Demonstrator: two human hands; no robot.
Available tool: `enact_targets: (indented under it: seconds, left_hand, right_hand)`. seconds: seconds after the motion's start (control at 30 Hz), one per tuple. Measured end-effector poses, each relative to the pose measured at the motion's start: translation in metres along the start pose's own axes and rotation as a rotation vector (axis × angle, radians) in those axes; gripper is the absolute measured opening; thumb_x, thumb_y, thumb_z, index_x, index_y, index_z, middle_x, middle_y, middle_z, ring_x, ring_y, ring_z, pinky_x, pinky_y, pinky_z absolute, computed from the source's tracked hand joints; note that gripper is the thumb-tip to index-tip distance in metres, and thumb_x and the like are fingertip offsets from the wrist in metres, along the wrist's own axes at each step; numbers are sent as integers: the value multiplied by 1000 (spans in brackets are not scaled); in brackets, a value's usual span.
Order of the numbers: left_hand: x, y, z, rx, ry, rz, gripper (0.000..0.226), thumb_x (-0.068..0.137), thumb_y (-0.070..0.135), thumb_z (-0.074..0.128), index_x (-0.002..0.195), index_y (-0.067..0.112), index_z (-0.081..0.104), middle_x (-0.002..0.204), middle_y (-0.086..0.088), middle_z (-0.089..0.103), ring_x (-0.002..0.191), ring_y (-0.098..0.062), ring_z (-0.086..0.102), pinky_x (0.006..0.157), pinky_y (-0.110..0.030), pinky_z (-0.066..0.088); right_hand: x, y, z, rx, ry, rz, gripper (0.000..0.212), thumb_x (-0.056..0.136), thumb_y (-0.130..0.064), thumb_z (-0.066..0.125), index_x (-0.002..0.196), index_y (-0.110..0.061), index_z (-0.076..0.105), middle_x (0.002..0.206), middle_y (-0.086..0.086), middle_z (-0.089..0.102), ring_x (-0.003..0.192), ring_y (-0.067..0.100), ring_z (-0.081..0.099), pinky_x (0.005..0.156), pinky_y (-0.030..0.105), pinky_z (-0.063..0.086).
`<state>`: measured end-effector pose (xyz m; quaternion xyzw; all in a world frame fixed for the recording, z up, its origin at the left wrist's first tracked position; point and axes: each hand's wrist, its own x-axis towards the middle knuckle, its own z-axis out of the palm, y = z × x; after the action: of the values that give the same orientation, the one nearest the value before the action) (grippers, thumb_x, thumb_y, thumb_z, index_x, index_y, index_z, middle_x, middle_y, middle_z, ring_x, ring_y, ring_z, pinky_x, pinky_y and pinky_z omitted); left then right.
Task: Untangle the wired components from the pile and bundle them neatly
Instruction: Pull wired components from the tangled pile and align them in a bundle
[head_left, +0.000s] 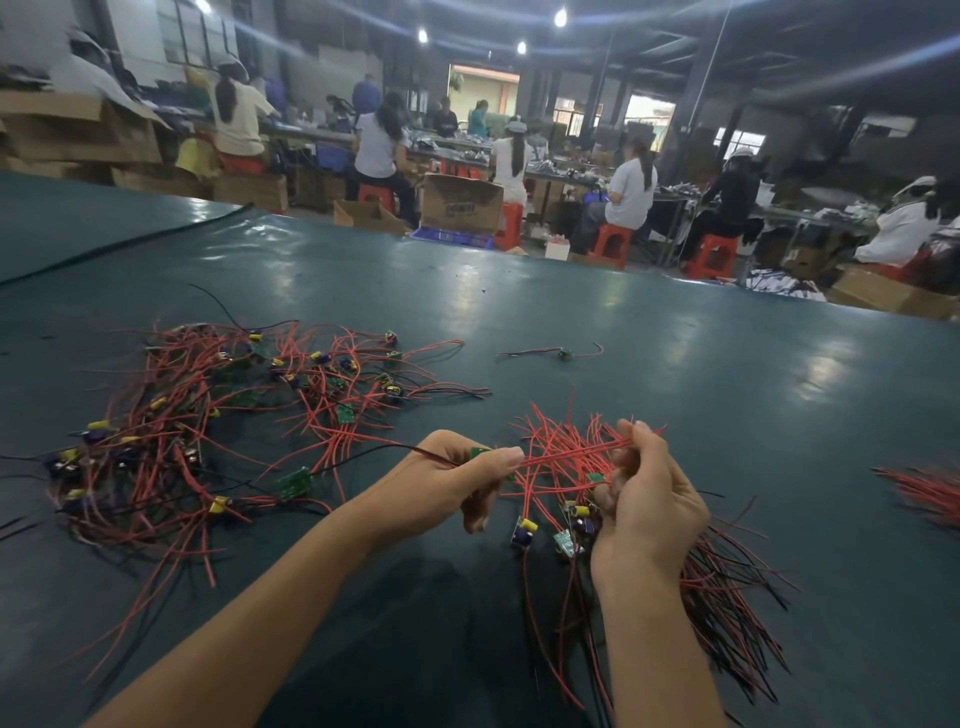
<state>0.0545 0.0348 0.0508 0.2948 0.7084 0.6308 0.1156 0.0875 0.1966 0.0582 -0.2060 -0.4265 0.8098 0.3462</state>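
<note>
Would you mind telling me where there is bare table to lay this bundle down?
Free: the table between the bundle and the right-edge wires, and everything beyond the stray component. Crowded: the pile on the left.

No legible text; only blurred print on cardboard box (462, 203)

The left hand (457, 483) is covering most of the green board (480, 452) it is pinching; only the top edge is showing. The right hand (649, 499) is hiding the middle of the bundle (566, 457) it is gripping, so the wire count is not readable. At the right edge, a second wire bunch (930, 493) is appearing blurred and is running out of frame. Black wires (21, 460) of the pile (208, 415) are leaving the left edge. The left forearm (249, 613) and right forearm (654, 649) are being cut off at the near edge.
</note>
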Motion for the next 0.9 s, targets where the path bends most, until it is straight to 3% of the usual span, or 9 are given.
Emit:
enact_targets:
  seconds: [0.2,0.33,0.4,0.47,0.6,0.67,0.77,0.83,0.9]
  left_hand:
    - [4,-1,3,-24,143,11,47,87,46,53,50,16,55,50,-6,53,48,-16,53,53,-20,44]
    - [4,-3,7,-34,131,29,59,88,45,49,65,-8,58,55,-12,53,48,-16,52,50,-21,44]
    - [4,-6,7,-19,115,38,63,90,46,47,70,-13,55,55,-8,52,48,-16,51,51,-23,43]
    - [4,-6,8,18,74,55,58,91,46,47,70,-7,58,55,-2,54,51,-15,51,53,-24,43]
    - [4,-11,10,106,48,62,22,89,32,65,74,16,65,55,7,59,50,-6,53,54,-18,43]
    - [5,-16,5,186,53,56,14,86,24,73,75,19,65,56,9,61,52,-5,56,54,-17,43]
    - [4,-23,-4,359,107,43,14,84,26,75,76,19,66,58,8,63,54,-7,58,57,-21,47]
    - [4,-28,-8,432,178,24,14,85,29,74,78,18,67,60,7,65,56,-7,60,59,-26,50]
    - [3,-31,-12,549,266,4,14,85,33,72,78,22,67,64,8,65,59,-5,59,64,-32,53]
  right_hand:
    - [-18,13,6,-168,-228,37,33,90,-37,65,64,-19,76,51,-7,52,40,5,34,39,16,29]
    - [-39,27,13,-287,-503,5,35,95,-28,61,65,-17,76,61,0,65,57,9,57,55,22,49]
    - [-39,31,13,-315,-491,-17,35,97,-22,58,69,-12,76,64,0,67,60,8,59,58,22,50]
    - [-37,29,12,-375,-447,-85,34,99,-19,57,71,-9,73,62,-3,66,59,7,57,57,21,48]
    - [-26,14,10,-222,-278,8,37,101,-23,52,67,-17,67,61,-2,66,55,11,62,51,28,53]
    - [-17,3,4,-127,-187,64,37,102,-26,50,69,-17,64,58,-2,64,47,11,57,44,25,49]
    - [-4,-10,-6,-50,-190,122,34,103,-27,46,76,-13,61,53,-1,53,38,9,44,35,19,36]
    - [2,-12,-12,-197,-248,66,36,103,-25,47,76,-10,64,54,1,47,38,10,38,36,19,31]
    - [4,-10,-17,-579,-330,-132,37,101,-27,51,73,-11,70,53,4,46,44,15,38,41,24,32]
